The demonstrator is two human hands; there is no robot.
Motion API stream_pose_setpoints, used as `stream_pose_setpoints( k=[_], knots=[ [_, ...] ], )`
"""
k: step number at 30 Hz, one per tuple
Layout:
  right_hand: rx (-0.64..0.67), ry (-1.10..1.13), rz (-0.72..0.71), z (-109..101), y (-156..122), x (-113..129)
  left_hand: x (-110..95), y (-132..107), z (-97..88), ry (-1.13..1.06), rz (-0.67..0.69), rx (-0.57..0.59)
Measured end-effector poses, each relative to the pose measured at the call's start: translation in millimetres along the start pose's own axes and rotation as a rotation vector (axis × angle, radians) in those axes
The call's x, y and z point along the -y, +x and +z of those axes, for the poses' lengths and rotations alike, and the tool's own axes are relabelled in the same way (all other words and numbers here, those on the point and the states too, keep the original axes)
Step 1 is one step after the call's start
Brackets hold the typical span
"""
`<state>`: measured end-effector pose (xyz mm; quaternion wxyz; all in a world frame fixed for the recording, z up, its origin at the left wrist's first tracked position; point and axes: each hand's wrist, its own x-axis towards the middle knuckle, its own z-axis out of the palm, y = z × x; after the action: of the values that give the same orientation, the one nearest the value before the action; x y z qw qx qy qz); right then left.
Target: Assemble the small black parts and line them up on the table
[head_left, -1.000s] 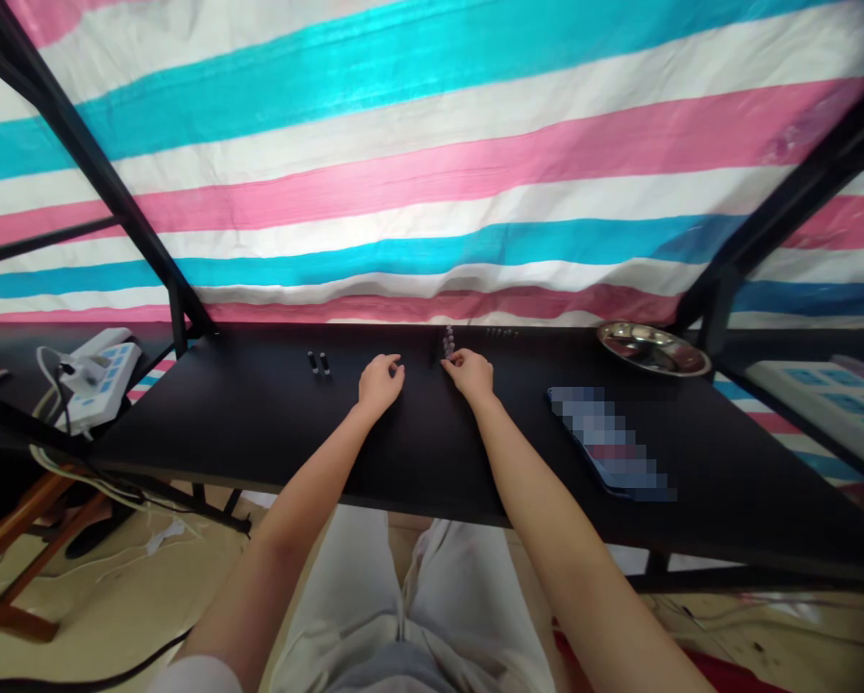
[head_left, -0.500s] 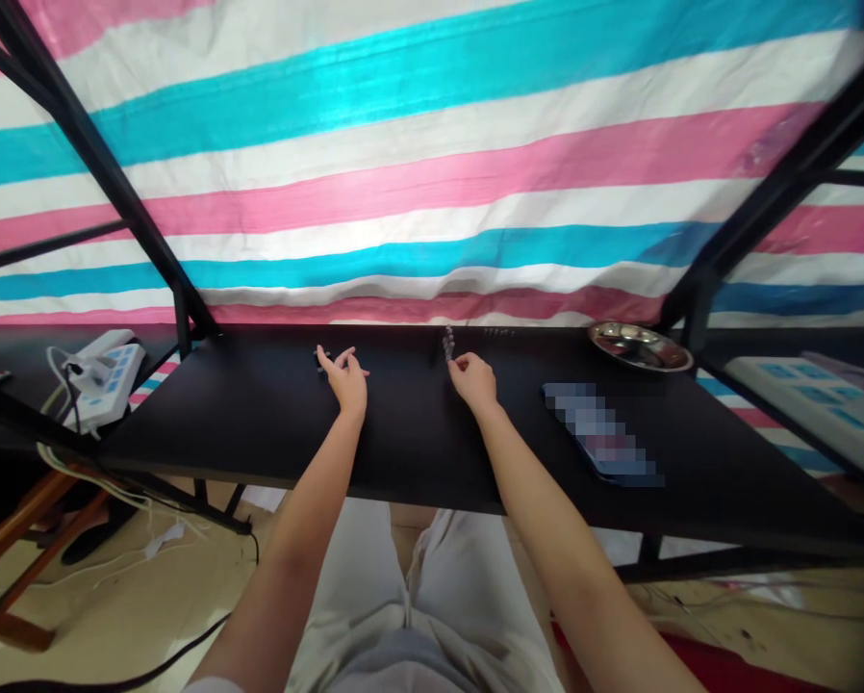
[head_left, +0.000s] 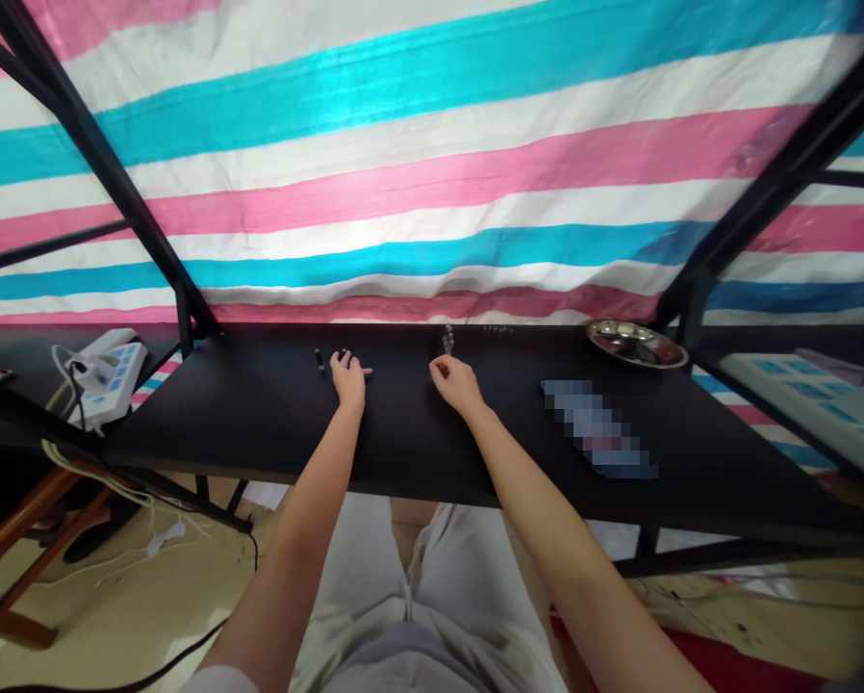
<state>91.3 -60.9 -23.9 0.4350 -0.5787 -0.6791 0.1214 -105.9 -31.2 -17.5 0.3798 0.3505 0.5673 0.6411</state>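
Note:
My left hand point(head_left: 349, 380) rests low over the black table point(head_left: 403, 433), fingers apart and slightly bent around small dark pieces that they partly hide. Just left of its fingertips lies a short black cylinder with pale ends point(head_left: 319, 359). My right hand point(head_left: 458, 382) is closed in a pinch, thumb against fingers; anything between them is too small or hidden to name. Right behind it, a line of small shiny clear pieces point(head_left: 447, 339) runs toward the table's back edge. Farther right is a short row of tiny pieces point(head_left: 497, 331).
A round shiny metal dish point(head_left: 637, 345) stands at the back right. A pixelated, flat bluish item point(head_left: 597, 428) lies right of my forearm. Black metal posts point(head_left: 125, 192) frame both sides, with a striped sheet point(head_left: 432, 173) behind. A power strip point(head_left: 111, 385) with cables is at left.
My right hand has moved a little left and toward me, away from the line of clear pieces. My left fingers have shifted right and bent down, uncovering the black cylinder.

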Motion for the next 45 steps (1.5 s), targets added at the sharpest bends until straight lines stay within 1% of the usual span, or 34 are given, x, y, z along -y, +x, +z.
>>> stream_pose_setpoints(
  k=[3, 6, 9, 11, 13, 15, 17, 19, 24, 28, 31, 34, 39, 42, 45],
  knots=[
    [-0.007, 0.024, -0.028, -0.8, -0.5, 2.6, -2.7, -4.8, 2.8, -0.042, -0.009, 0.040],
    [-0.025, 0.038, -0.044, -1.4, -0.6, 3.1, -7.7, -11.5, 5.5, -0.095, 0.009, 0.085],
    [-0.035, 0.057, -0.063, -0.2, -0.5, 1.8, -11.2, -15.3, 7.4, -0.116, 0.036, 0.099],
    [-0.035, 0.063, -0.070, 1.0, -0.4, 0.9, -12.1, -16.2, 8.2, -0.122, 0.031, 0.139],
    [-0.037, 0.067, -0.075, 2.0, -0.4, 0.8, -12.4, -17.0, 8.6, -0.142, 0.018, 0.229],
    [-0.041, 0.080, -0.086, 2.1, -0.5, 2.0, -12.8, -18.9, 8.7, -0.175, -0.002, 0.348],
    [-0.049, 0.100, -0.097, 1.5, -1.0, 4.9, -14.0, -22.1, 8.9, -0.209, -0.040, 0.467],
    [-0.055, 0.116, -0.095, 0.1, -1.8, 9.2, -15.8, -25.9, 9.2, -0.228, -0.084, 0.555],
    [-0.008, 0.143, -0.055, -3.4, -4.9, 19.4, -18.2, -32.7, 10.5, -0.186, -0.128, 0.679],
    [0.014, 0.211, -0.037, -2.9, -6.1, 20.9, -15.3, -33.6, 10.5, -0.129, -0.111, 0.757],
    [0.025, 0.208, -0.032, -1.6, -5.7, 20.4, -13.3, -34.0, 10.5, -0.088, -0.095, 0.805],
    [0.019, 0.180, -0.048, -1.1, -5.3, 20.3, -12.9, -34.8, 11.0, -0.064, -0.080, 0.810],
    [-0.005, 0.175, -0.058, -1.8, -5.5, 20.2, -13.0, -34.9, 12.1, -0.041, -0.070, 0.745],
    [-0.031, 0.166, -0.032, -3.1, -5.3, 18.5, -12.5, -32.5, 12.0, -0.048, -0.050, 0.679],
    [-0.116, 0.168, 0.015, -5.2, -4.4, 15.5, -11.7, -28.9, 11.1, -0.067, -0.037, 0.578]
  ],
)
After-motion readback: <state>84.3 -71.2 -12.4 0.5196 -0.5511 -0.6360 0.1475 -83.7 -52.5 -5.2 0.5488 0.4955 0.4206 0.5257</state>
